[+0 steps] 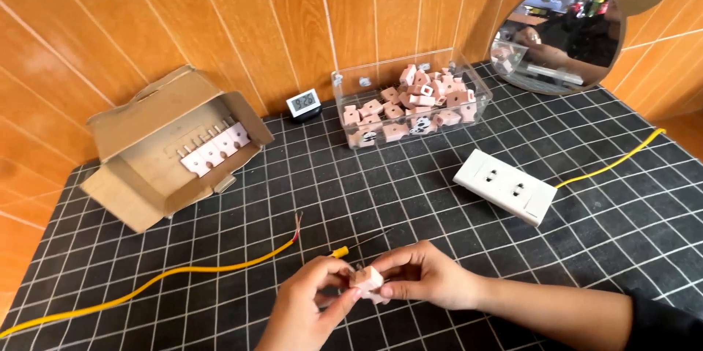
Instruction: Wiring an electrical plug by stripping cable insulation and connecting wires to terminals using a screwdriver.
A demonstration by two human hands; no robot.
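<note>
At the far left, a yellow cable (146,283) lies across the black gridded mat of the bench (439,197), and its bare red and copper end points up near the middle. Behind it, an open cardboard box (165,150) rests on its side, and a row of pale pink plug pieces (214,149) sits inside it. A little to the right, against the wooden wall, a small white digital clock (303,103) stands upright.

Low in the middle, the left hand (311,303) comes up from the bottom edge. Its grip is closed: the thumb and fingers pinch the left side of a small pale pink plug piece (368,281). This piece is held just above the mat, between the two hands. A thin screwdriver (350,247) with a yellow handle lies on the mat just behind the hands (its tip points to the upper right).

The right hand (432,276) reaches in from the lower right, with a dark sleeve at the edge of the view. Its grip is also closed on the same pink piece, from the right side, so both hands touch it.

Further back, a clear plastic tub (410,98) holds a heap of similar pink pieces. To the right of the hands, well apart, a white power strip (505,186) lies at an angle, with its own yellow cord (615,161) running to the right edge. In the far corner, an oval mirror (560,36) leans on the wall.
</note>
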